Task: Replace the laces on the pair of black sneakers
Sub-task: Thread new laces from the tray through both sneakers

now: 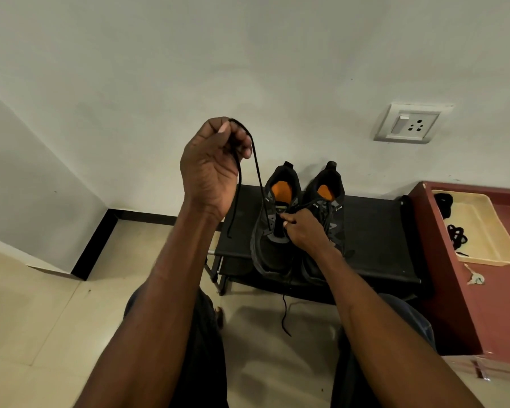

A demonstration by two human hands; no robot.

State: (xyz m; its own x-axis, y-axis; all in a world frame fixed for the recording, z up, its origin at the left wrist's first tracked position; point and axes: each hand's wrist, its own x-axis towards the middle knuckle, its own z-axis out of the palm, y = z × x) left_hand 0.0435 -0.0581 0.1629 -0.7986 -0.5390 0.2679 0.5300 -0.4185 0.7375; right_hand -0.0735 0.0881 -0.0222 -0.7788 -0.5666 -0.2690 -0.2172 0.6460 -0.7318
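While the thin black lace [258, 175] runs taut from the eyelets of the left black mesh sneaker [273, 228], removal appears unfinished; the right black mesh sneaker [326, 219] looks laced. Both stand on the black fabric bench [374, 237]. Left hand [211, 169]: grip closed, pinching the lace. Right hand [302, 229]: fingers curled at the eyelets, apparently pinching the lace there. Dark spare laces [456, 235] lie in the cream plastic tray [483, 228].

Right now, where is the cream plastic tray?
In the head view, the cream plastic tray sits at the far right on the dark red cabinet top, beside the black bench holding the sneakers, with bundled black laces inside it.
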